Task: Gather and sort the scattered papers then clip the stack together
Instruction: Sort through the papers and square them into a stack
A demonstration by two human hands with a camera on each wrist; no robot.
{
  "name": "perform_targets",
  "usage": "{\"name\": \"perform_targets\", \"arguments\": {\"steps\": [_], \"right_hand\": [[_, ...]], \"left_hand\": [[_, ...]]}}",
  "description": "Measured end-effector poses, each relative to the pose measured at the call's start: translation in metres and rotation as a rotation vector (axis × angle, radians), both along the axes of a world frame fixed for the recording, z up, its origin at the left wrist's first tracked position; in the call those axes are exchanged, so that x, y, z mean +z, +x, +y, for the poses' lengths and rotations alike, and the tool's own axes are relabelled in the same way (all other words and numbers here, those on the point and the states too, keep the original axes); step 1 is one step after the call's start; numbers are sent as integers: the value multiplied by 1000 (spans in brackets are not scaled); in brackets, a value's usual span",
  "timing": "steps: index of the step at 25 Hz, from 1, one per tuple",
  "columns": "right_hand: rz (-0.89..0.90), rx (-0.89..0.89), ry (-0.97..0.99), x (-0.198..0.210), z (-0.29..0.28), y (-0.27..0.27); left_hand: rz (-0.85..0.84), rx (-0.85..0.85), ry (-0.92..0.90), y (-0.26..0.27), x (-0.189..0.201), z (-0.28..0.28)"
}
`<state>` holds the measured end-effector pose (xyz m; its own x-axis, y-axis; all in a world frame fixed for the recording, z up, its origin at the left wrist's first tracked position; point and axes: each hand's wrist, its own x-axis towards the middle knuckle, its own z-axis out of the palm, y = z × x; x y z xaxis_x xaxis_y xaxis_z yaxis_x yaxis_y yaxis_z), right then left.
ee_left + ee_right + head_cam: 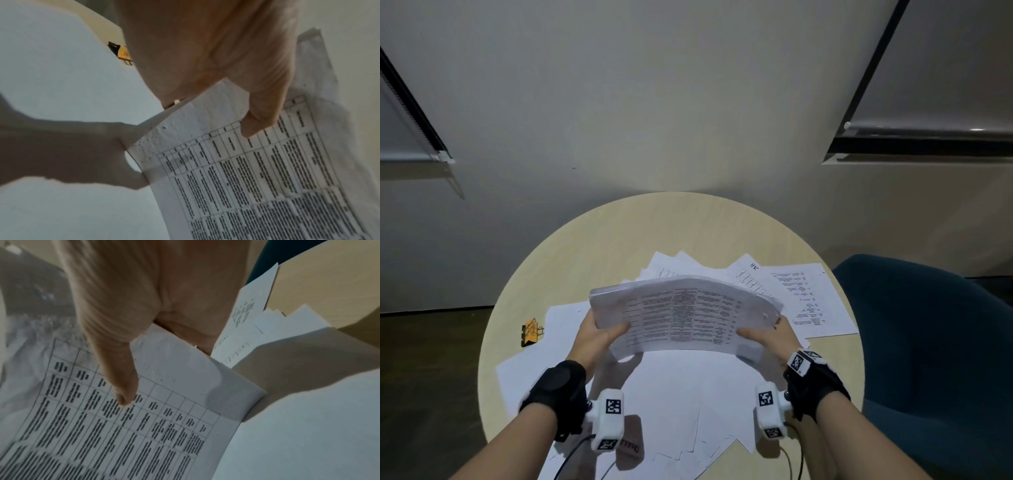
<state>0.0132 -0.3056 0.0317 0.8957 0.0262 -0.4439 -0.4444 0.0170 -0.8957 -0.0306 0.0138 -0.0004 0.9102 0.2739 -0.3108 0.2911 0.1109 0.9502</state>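
Note:
A thick stack of papers (681, 315) with a printed table on top hangs bowed above the round table (619, 233). My left hand (599, 334) grips its left edge, thumb on top (261, 116), fingers hidden beneath. My right hand (770, 334) grips the right edge the same way, thumb (121, 386) pressing the top sheet (123, 434). Loose sheets (671, 404) lie scattered below and behind the stack. A yellow-and-black binder clip (530, 332) lies on the table to the left, also seen as the clip (123, 54) past my left hand.
Printed pages (804, 298) fan out at the right rear of the table. A dark blue chair (935, 342) stands close on the right. A pale wall rises just behind the table. Cables from the wrist cameras trail over the near papers.

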Motion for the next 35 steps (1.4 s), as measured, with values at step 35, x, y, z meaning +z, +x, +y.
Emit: {"name": "perform_targets", "arguments": {"steps": [35], "right_hand": [[-792, 337, -745, 96, 40, 73]], "left_hand": [[-21, -191, 478, 3, 46, 0]]}}
